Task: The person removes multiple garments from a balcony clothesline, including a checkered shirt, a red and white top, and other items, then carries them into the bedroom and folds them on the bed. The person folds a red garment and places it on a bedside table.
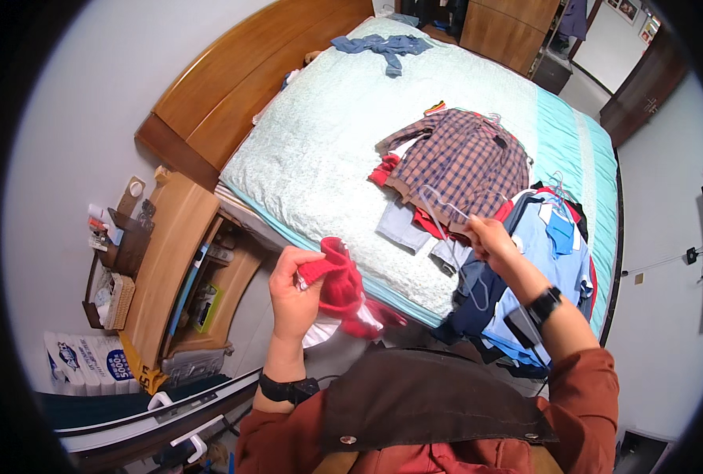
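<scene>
My left hand [295,290] pinches the ribbed edge of a red and white knitted garment [341,287], which hangs down beside the bed's near edge. In my right hand [488,237] is a pale wire clothes hanger [440,219], held over the clothes on the bed. Just beyond it a brown and navy checked shirt [464,157] lies on top of red and grey garments. To the right of that hand, a light blue shirt [544,260] lies on a second pile with several hangers [557,192] at its collar end.
The bed [304,154] has a pale green cover. A blue-grey garment [384,47] lies at its far end. At the left stand a wooden bedside cabinet [162,266] and plastic-wrapped packs [85,361]. A metal-framed window or rail [168,415] runs along the lower left.
</scene>
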Demonstrator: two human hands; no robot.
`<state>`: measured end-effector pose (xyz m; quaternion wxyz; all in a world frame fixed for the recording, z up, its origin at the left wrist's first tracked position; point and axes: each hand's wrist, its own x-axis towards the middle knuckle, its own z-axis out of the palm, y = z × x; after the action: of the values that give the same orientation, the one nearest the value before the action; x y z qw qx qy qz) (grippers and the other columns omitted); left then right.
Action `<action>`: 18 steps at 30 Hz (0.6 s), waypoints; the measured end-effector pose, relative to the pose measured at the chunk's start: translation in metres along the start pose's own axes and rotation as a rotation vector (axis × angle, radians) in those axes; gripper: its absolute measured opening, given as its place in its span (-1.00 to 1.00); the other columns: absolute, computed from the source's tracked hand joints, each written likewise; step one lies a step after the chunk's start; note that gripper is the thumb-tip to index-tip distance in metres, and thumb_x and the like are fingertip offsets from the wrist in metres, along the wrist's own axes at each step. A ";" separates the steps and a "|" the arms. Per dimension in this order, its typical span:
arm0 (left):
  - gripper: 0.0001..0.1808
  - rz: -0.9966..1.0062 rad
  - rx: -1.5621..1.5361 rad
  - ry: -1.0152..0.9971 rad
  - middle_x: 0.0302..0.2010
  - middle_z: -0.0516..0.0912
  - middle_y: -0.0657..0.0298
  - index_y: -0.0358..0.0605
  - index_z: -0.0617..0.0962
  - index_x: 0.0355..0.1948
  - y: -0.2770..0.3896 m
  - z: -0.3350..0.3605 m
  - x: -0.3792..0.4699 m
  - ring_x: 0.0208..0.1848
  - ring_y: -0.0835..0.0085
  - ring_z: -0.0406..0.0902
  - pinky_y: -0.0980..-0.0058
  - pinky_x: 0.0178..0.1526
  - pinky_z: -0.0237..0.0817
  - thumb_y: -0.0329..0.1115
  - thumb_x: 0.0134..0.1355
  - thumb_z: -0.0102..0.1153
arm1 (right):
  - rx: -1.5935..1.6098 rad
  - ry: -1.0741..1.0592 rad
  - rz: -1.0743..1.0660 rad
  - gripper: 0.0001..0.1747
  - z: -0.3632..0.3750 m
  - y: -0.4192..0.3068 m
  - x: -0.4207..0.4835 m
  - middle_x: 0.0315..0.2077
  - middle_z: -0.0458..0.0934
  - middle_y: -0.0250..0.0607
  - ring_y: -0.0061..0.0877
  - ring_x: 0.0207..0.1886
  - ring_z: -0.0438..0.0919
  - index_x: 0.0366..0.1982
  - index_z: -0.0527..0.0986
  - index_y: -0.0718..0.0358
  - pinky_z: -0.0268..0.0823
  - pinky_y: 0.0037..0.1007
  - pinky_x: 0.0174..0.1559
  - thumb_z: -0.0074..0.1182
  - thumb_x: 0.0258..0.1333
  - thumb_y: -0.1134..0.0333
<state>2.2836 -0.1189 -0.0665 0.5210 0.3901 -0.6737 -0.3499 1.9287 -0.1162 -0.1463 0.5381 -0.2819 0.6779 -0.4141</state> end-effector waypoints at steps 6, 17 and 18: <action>-0.60 -0.021 0.080 -0.050 -0.23 0.54 0.20 -0.25 0.56 -0.16 0.005 0.015 0.022 -0.16 0.43 0.51 0.55 -0.07 0.31 -0.71 -0.10 0.19 | -0.341 -0.007 -0.524 -0.42 0.073 -0.113 0.052 -0.32 0.52 -0.23 -0.52 -0.22 0.48 -0.10 0.43 0.46 0.36 -0.44 -0.14 0.00 0.24 -0.02; -0.55 0.195 0.450 -0.229 -0.18 0.53 0.18 -0.22 0.48 -0.04 -0.012 0.055 0.034 -0.05 0.47 0.50 0.47 -0.02 0.35 -0.67 -0.02 0.19 | 0.190 -0.196 -0.412 -0.73 0.075 -0.070 -0.053 -0.38 0.58 -0.34 -0.66 -0.33 0.51 -0.25 0.53 0.33 0.34 -0.58 -0.22 -0.15 0.06 0.44; -0.60 0.128 0.522 -0.336 -0.27 0.60 0.16 -0.23 0.51 -0.13 -0.019 0.056 0.036 -0.15 0.43 0.55 0.41 -0.11 0.36 -0.65 -0.07 0.18 | 0.317 -0.226 -0.351 -0.74 0.066 -0.068 -0.052 -0.40 0.56 -0.38 -0.66 -0.33 0.52 -0.28 0.52 0.30 0.35 -0.58 -0.22 -0.19 0.08 0.41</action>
<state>2.2264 -0.1561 -0.0797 0.3057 0.4044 -0.8406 -0.1910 2.0016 -0.1243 -0.0670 0.5675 -0.3519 0.4810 -0.5682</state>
